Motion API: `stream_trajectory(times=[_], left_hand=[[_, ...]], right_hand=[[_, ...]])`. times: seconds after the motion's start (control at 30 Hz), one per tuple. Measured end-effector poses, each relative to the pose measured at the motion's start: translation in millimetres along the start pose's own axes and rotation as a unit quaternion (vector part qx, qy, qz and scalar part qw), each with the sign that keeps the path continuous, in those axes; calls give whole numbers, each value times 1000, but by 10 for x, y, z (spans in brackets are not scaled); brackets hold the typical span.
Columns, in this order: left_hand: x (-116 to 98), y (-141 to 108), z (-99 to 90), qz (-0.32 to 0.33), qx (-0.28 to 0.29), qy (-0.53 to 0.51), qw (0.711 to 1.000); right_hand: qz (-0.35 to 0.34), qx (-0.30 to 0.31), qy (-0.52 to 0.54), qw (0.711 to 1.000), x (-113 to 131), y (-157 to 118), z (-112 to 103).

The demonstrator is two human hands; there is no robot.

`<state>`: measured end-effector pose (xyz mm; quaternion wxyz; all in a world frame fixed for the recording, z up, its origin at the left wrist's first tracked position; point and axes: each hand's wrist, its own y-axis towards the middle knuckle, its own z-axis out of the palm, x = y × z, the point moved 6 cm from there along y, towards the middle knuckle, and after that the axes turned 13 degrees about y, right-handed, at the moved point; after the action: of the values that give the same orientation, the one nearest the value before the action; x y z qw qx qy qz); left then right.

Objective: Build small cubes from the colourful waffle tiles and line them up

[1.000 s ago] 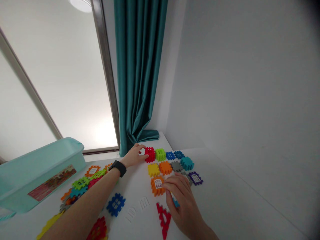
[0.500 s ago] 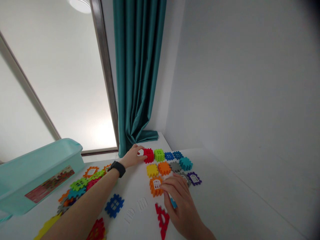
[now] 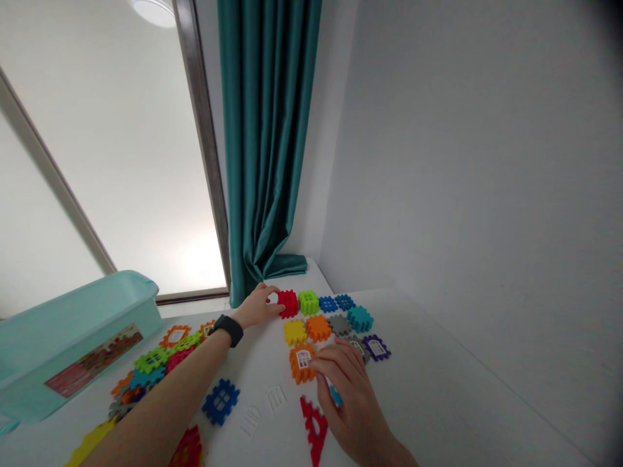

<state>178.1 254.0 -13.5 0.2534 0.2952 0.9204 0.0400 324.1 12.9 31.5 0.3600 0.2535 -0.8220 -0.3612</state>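
Observation:
At the back of the white table, my left hand [image 3: 259, 305] has its thumb and fingers around the left side of a stack of red interlocking building tiles [image 3: 288, 304]. My right hand [image 3: 351, 395] is low over the table with loosely curved fingers and the thumb apart. Its fingertips are at the right edge of an orange tile stack [image 3: 302, 363] that has a white window insert on top; whether they touch it is hard to tell. A blue piece [image 3: 335, 395] shows partly under this hand. A red triangular piece [image 3: 315, 429] lies to its left.
Yellow tiles [image 3: 294, 332], a lime stack [image 3: 308, 302], a teal stack [image 3: 360, 318] and a purple tile [image 3: 376, 347] are in rows. A blue tile [image 3: 220, 401] and white window inserts [image 3: 276, 397] lie nearer. Mixed tiles [image 3: 152, 359] and a mint bin [image 3: 97, 305] are left.
The view has shifted very slightly. Both hands keep their places at the red and orange stacks, and no tile has visibly moved.

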Motion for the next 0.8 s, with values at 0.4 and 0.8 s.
stream_trajectory(times=[0.4,0.8], left_hand=[[29,-49,59,2,-3,-2,1000],[-93,-439,-99,60,-36,41,997]], right_hand=[[1,12,7,1000,-4,3,7],[-6,21,1,1000,-50,-31,60]])
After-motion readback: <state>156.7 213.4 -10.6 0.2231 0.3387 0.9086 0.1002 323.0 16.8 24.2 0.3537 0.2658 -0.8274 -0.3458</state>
